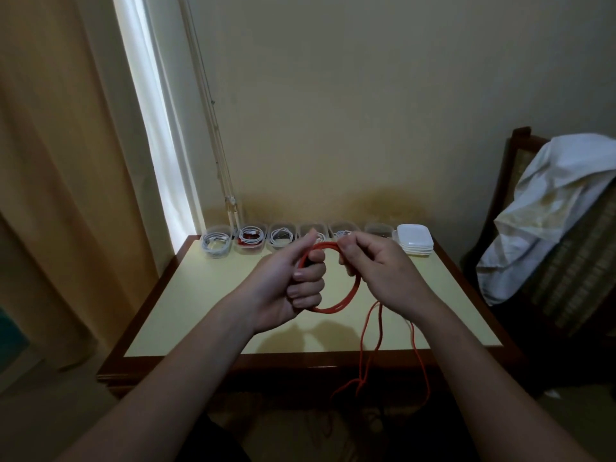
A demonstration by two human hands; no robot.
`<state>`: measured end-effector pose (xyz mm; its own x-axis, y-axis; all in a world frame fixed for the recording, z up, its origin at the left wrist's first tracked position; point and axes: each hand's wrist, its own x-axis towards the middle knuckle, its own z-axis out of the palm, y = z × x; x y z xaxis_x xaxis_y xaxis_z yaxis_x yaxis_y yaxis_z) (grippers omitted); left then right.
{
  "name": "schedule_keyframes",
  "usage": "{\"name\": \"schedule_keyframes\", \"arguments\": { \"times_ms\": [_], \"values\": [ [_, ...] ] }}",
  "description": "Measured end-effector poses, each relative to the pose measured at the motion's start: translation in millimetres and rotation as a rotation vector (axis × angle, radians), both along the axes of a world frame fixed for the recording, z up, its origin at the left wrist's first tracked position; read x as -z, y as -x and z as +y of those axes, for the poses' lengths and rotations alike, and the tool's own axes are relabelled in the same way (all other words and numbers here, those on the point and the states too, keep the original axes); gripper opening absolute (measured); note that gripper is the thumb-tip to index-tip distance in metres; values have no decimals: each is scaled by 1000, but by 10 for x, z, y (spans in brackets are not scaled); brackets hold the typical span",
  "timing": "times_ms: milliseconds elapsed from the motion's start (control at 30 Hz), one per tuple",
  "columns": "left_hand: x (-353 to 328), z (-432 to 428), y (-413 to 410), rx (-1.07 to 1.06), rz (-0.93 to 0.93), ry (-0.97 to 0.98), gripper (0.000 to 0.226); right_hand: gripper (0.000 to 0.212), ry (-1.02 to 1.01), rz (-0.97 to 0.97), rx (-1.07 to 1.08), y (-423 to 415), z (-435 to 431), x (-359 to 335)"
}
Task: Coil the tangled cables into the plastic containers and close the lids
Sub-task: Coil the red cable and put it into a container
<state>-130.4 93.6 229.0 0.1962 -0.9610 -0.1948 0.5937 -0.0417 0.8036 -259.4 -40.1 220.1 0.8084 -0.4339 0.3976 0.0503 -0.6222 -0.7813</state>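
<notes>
Left hand [290, 288] curls around the coil of a thin orange cable [333, 309] to hold its loops together. Right hand [376, 266] pinches the coil's far side, apparently feeding slack that trails below that wrist. Clear plastic containers [250, 241] wait beyond both grips.

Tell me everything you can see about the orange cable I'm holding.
The orange cable is thin, flexible and looks plastic-sheathed. Part of it is wound into a round coil of a few turns, held upright above the table. The left hand grips the coil's left side with curled fingers; the right hand pinches its upper right. The rest hangs loose below the right hand, trailing past the table's front edge in several strands that cross low down. Its ends are not visible.
</notes>
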Motion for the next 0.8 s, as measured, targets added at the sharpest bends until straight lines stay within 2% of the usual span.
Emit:
{"name": "schedule_keyframes", "arguments": {
  "times_ms": [133,533,800],
  "values": [
    [38,5,-7,-38,-36,-16,35,38,10,-5,19,-41,0,7],
    [-57,3,-85,-61,63,9,40,38,-75,-37,-26,-139,-33,-21],
    [-157,74,-232,-154,167,95,41,37,-125,-71,85,-150,-85,34]
  ]
}}
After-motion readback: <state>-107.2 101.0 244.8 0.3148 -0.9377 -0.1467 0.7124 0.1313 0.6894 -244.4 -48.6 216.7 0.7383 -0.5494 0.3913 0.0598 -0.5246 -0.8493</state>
